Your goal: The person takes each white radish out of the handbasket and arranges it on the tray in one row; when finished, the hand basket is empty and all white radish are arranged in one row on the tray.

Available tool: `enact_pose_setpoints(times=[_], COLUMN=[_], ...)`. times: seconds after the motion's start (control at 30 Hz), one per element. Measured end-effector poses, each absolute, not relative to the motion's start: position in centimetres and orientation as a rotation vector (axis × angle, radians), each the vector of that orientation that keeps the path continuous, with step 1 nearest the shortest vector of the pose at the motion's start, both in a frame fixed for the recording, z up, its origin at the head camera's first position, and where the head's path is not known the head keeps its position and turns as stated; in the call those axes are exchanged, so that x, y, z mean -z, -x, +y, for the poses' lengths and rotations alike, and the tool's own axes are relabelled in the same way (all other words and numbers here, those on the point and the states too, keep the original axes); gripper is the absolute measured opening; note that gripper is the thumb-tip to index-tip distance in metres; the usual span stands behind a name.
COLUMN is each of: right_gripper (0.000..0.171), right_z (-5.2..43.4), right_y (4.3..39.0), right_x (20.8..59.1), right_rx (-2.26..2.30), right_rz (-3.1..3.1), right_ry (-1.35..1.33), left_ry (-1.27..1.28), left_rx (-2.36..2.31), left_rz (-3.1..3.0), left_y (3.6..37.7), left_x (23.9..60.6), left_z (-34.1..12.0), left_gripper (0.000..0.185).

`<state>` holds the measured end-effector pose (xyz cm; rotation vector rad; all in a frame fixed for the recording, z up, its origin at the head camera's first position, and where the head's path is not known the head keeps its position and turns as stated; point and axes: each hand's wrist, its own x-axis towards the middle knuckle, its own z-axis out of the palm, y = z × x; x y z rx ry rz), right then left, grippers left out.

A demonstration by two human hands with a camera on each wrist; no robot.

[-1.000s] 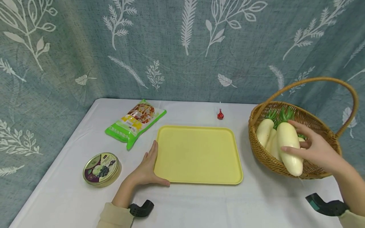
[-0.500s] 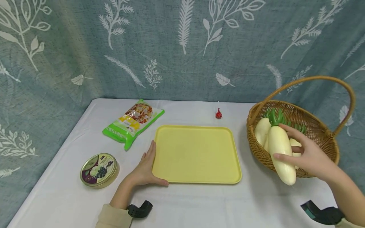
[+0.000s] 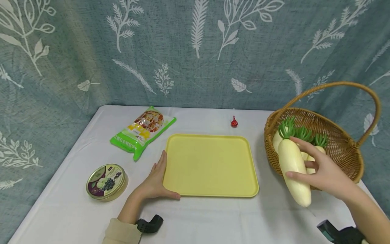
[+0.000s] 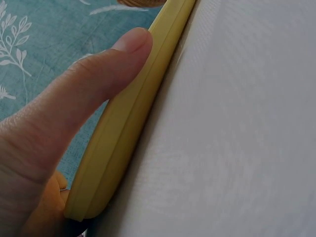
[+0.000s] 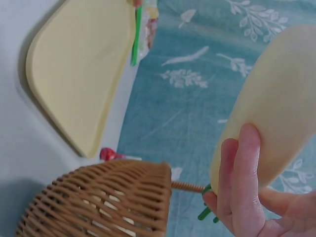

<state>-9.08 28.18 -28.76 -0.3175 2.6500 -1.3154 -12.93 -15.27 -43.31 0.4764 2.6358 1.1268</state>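
My right hand (image 3: 327, 171) grips a white radish (image 3: 293, 169) with a green stub of leaves, thumb on its near side and fingers along the other. The radish hangs tilted over the front left rim of the wicker basket (image 3: 341, 142), root end toward me. Several more white radishes (image 3: 318, 150) lie in the basket, partly hidden by the hand. At the left, my left hand (image 3: 153, 183) rests with straight fingers along the left edge of a yellow tray (image 3: 210, 166), its thumb at the front edge. In the left wrist view the thumb (image 4: 108, 69) touches the tray's rim (image 4: 118, 133).
A round tin (image 3: 106, 181) with a fruit picture stands left of the left hand. Behind it lies a green food bag (image 3: 143, 130). A red lollipop (image 3: 234, 122) is near the table's back edge. The basket's tall handle (image 3: 344, 84) arches over it.
My right hand has lifted the radish and carried it left and toward me, from inside the basket to over its front rim. The left hand has stayed at the tray.
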Motion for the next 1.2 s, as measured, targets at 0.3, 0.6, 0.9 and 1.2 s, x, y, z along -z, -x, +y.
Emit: enact_pose_setpoints(times=[0.3, 0.6, 0.9, 1.2], right_gripper=[0.087, 0.085, 0.085, 0.084], right_z=[27.0, 25.6, 24.1, 22.8], right_y=[8.8, 8.8, 9.1, 9.7], right_x=[28.8, 29.3, 29.7, 30.9], right_rx=[1.383, 1.486, 1.539, 1.544], right_rz=[2.594, 2.517, 2.475, 2.416], right_ry=[0.388, 0.488, 0.548, 0.555], left_ry=[-0.483, -0.48, -0.476, -0.486], left_rx=[-1.13, -1.125, -1.123, -1.138], left_rz=[2.65, 2.652, 2.647, 2.647], left_y=[12.9, 12.9, 12.8, 12.9], left_x=[43.2, 43.3, 43.2, 43.3], left_z=[-15.2, -15.2, -15.2, -15.2], left_gripper=[0.145, 0.145, 0.145, 0.145])
